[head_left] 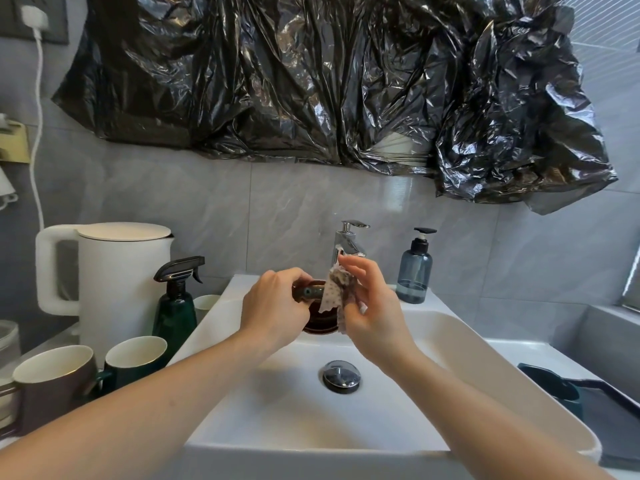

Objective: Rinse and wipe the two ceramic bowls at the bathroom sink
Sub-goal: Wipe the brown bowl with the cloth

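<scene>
A dark brown ceramic bowl [317, 318] is held tilted over the white sink [450, 344], just below the chrome faucet [346, 244]. My left hand [273, 306] grips its left rim, with the fingers curled over the edge. A white dotted cloth [334, 294] lies against the bowl's right rim, pinched by my right hand [370, 306]. No water can be seen running from the faucet. Much of the bowl is hidden behind both hands. A second bowl is not clearly visible.
On the left counter stand a white kettle [117, 282], a green spray bottle [175, 303] and two mugs [52, 382]. A blue soap dispenser [414, 271] stands right of the faucet. The chrome drain plug [341, 375] sits mid-basin. A dark tray [588, 403] lies at the right.
</scene>
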A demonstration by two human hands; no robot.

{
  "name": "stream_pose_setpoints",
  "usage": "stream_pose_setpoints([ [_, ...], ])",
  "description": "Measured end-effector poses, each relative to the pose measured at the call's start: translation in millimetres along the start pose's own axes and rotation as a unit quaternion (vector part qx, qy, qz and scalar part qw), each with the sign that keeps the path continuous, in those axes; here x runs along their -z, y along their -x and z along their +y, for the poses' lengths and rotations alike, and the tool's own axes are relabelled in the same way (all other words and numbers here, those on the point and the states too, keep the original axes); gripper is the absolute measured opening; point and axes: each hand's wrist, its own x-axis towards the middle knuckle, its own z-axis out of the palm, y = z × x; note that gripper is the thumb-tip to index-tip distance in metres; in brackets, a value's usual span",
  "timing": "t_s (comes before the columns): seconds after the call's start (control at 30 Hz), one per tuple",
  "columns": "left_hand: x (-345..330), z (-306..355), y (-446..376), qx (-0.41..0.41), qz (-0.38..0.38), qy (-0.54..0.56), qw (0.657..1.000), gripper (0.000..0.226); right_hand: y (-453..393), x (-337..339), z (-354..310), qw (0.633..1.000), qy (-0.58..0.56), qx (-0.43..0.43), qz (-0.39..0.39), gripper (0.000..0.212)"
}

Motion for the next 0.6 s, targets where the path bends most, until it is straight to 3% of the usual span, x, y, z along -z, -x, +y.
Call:
stream_pose_setpoints([
  [0.2,-6,-3,-7,0.043,0.025,0.169,0.984,0.024,-1,-5,12,0.998,0.003,-0.032,-0.05,0.044],
  [0.4,-10,-1,-4,0.068,0.001,0.239,0.969,0.015,-4,-5,13,0.998,-0.003,-0.059,-0.024,0.038],
  [0.5,-12,-4,-3,0.086,-0.049,0.241,0.965,0.024,-5,-8,15,0.998,0.006,-0.069,0.006,0.04],
  [0.6,-16,1,3,0.113,-0.153,0.218,0.957,0.049,-5,-8,16,0.996,0.016,-0.089,0.013,0.043],
])
